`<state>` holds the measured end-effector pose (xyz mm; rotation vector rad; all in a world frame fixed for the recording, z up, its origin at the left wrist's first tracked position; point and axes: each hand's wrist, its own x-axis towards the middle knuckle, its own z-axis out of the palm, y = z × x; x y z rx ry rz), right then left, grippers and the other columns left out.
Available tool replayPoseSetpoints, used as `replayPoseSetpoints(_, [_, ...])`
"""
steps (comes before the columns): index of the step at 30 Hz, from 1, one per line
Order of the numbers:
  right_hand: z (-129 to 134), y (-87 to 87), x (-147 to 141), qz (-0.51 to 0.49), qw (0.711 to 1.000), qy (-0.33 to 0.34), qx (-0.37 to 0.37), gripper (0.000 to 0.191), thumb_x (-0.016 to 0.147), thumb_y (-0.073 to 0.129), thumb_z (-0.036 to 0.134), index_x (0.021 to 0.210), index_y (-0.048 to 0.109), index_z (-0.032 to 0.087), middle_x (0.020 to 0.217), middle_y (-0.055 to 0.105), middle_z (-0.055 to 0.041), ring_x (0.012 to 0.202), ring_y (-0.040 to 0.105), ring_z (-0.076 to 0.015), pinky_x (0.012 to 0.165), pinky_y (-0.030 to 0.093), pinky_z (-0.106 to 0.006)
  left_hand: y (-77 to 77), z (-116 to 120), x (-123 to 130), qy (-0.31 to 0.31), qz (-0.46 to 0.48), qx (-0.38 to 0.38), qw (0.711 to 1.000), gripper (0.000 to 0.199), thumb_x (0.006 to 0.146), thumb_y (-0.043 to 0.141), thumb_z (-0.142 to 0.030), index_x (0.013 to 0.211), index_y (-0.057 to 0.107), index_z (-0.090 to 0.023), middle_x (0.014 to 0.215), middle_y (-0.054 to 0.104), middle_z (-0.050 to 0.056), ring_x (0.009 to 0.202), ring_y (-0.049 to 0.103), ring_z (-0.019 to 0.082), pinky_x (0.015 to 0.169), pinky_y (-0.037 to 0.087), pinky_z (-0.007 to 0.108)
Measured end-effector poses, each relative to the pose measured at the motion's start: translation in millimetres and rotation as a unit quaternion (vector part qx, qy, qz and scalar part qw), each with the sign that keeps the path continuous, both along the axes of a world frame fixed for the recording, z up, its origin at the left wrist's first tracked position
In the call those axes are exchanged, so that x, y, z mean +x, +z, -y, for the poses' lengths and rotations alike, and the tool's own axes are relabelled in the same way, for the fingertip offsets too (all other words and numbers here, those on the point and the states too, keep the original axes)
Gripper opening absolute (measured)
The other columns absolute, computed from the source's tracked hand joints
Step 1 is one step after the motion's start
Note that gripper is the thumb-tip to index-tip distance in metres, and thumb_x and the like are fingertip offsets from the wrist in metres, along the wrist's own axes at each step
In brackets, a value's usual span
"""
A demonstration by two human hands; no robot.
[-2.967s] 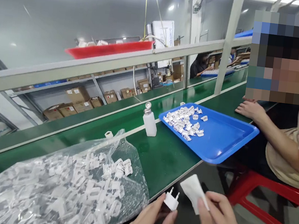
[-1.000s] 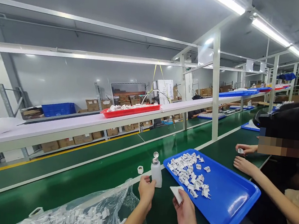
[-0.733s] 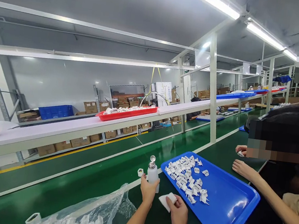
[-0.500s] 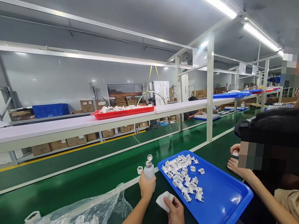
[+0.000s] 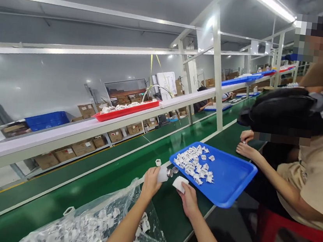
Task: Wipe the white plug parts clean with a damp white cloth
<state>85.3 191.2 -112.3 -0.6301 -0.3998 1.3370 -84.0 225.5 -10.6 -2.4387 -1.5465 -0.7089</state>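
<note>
My left hand (image 5: 151, 181) is wrapped round a translucent white bottle (image 5: 162, 174) with a metal cap. The bottle is tipped sideways, its cap flipped open toward my right hand. Between the thumb and fingers of my right hand (image 5: 189, 198) is a folded white cloth (image 5: 180, 183), close to the bottle's mouth. Just beyond both hands lies a blue tray (image 5: 227, 184) with a heap of white plug-like plastic parts (image 5: 193, 161) at its left side. Under my left forearm, a clear plastic bag (image 5: 128, 199) holds many similar white parts.
A co-worker's hands (image 5: 248, 145) work at the bench right of the tray. A red tray (image 5: 127, 111) of white parts sits on the raised shelf (image 5: 68, 135). Single white parts lie on the green belt (image 5: 107, 181) at left. A red stool (image 5: 271, 232) stands at right.
My left hand has tipped the bottle from upright to lying sideways, its mouth toward the cloth. The view has shifted, showing more of the bag and the co-worker.
</note>
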Motion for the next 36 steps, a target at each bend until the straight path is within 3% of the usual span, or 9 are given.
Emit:
replayPoseSetpoints(6, [0.1, 3.3, 0.9, 0.004, 0.999, 0.051, -0.014, 0.030, 0.095, 0.066, 0.035, 0.119, 0.064, 0.017, 0.118, 0.067, -0.0066, 0.099, 0.068, -0.0195, 0.084, 0.059, -0.040, 5.3, 11.3, 2.6, -0.046, -0.122, 0.026, 0.991, 0.050, 0.087, 0.066, -0.015, 0.135, 0.054, -0.018, 0.133, 0.058, 0.009, 0.126, 0.051, 0.031, 0.109, 0.038, 0.054])
replayPoseSetpoints(13, [1.1, 9.9, 7.8, -0.035, 0.996, 0.084, -0.017, 0.031, 0.096, 0.065, 0.036, 0.119, 0.063, 0.017, 0.117, 0.067, -0.0067, 0.097, 0.068, -0.0189, 0.083, 0.060, -0.039, 16.3, 16.8, 12.0, -0.052, -0.199, 0.083, 0.975, 0.064, 0.078, 0.061, -0.003, 0.140, 0.050, -0.016, 0.131, 0.059, 0.013, 0.127, 0.050, 0.034, 0.112, 0.034, 0.056])
replayPoseSetpoints(25, [-2.1, 14.0, 6.8, -0.120, 0.985, 0.122, -0.020, 0.031, 0.096, 0.064, 0.038, 0.118, 0.063, 0.017, 0.114, 0.068, -0.0060, 0.092, 0.068, -0.0173, 0.079, 0.060, -0.036, 26.3, 11.8, 18.1, -0.055, -0.303, 0.156, 0.939, 0.072, 0.071, 0.057, -0.002, 0.142, 0.051, -0.008, 0.131, 0.061, 0.019, 0.124, 0.053, 0.037, 0.109, 0.038, 0.058])
replayPoseSetpoints(36, [-3.8, 17.5, 15.0, -0.168, 0.975, 0.144, -0.039, 0.033, 0.096, 0.064, 0.039, 0.121, 0.063, 0.017, 0.117, 0.067, -0.0068, 0.095, 0.068, -0.0184, 0.081, 0.060, -0.038, 37.6, 10.7, 26.7, -0.067, -0.339, 0.150, 0.926, 0.074, 0.073, 0.060, -0.005, 0.146, 0.049, -0.009, 0.130, 0.063, 0.019, 0.123, 0.054, 0.037, 0.106, 0.040, 0.060])
